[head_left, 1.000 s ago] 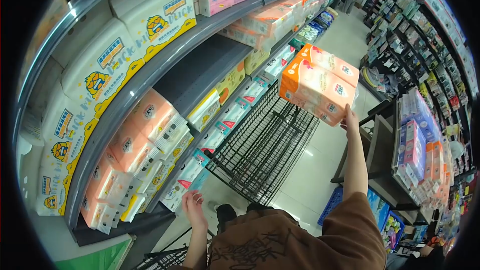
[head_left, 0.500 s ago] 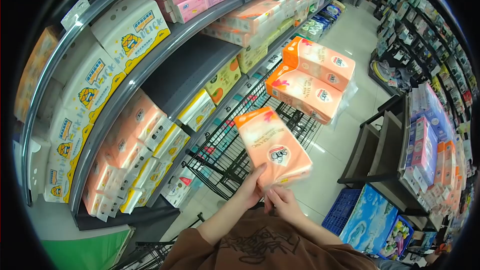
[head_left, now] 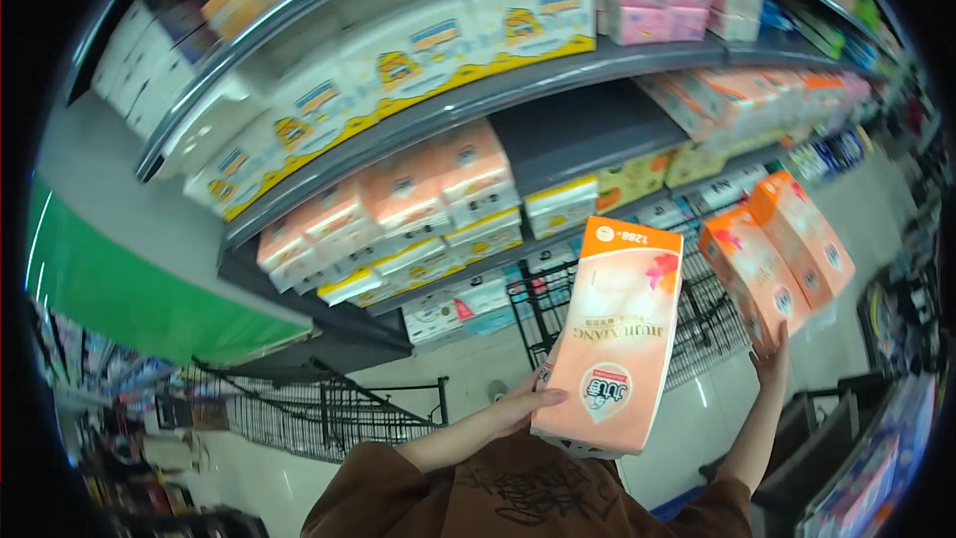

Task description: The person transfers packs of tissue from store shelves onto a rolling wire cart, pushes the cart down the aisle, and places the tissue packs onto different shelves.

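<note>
In the middle of the head view, a peach-and-orange tissue pack (head_left: 622,339) is tilted with its printed front toward me. My left hand (head_left: 533,403) is closed on its lower left edge, thumb on the front and the other fingers hidden behind. Further right, a pair of matching tissue packs (head_left: 762,284) lies side by side over the shopping cart (head_left: 687,344). My right hand (head_left: 769,347) grips the near end of this pair, its fingertips against the wrapping and partly hidden.
Shelves on the left hold duck-print packs (head_left: 428,55), more peach packs (head_left: 398,194) and pink packs (head_left: 657,5). Another wire cart (head_left: 329,413) stands at the lower left. A dark display rack (head_left: 817,438) is at the lower right.
My view has turned left. My right hand has left the front pack and moved right to the pair. The front pack is now more upright, held by my left hand alone.
</note>
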The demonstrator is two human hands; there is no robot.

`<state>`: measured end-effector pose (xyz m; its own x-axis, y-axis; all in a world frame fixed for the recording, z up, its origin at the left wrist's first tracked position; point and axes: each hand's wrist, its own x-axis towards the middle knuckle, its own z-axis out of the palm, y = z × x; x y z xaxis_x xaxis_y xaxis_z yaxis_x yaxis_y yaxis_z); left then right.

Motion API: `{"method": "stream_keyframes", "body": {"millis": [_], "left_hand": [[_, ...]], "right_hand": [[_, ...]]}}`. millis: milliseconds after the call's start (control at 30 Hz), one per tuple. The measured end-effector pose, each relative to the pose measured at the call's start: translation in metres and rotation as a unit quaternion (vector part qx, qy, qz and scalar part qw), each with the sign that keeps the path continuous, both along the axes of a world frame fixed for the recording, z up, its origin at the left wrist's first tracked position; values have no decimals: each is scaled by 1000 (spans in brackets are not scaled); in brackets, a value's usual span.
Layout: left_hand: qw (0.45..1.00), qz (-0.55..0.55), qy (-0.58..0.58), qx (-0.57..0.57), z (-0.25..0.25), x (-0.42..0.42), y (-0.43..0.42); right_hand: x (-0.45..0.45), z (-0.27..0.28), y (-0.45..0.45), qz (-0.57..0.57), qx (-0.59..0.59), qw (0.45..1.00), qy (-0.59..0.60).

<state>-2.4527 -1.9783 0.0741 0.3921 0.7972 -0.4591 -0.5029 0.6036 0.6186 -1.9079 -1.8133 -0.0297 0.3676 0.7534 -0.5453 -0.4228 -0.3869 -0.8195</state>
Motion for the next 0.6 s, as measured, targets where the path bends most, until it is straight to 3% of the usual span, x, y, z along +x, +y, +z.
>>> {"method": "stream_keyframes", "body": {"millis": [67,200,267,400,500,600], "left_hand": [[998,63,-5,8,2,-20,0],[980,177,85,-27,-3,-69,12],[970,232,69,17,-26,-105,26],[947,303,85,58,-12,-161,63],[923,372,45,84,-19,-206,105],[872,448,-22,197,-12,-218,131]], "right_hand": [[-2,1,17,73,63,988,124],[-11,-9,24,-21,114,987,114],[-13,-18,17,-45,139,985,94],[-97,28,-40,-116,163,977,74],[-159,55,-78,-140,182,970,81],[-209,53,-99,-122,199,964,131]]}}
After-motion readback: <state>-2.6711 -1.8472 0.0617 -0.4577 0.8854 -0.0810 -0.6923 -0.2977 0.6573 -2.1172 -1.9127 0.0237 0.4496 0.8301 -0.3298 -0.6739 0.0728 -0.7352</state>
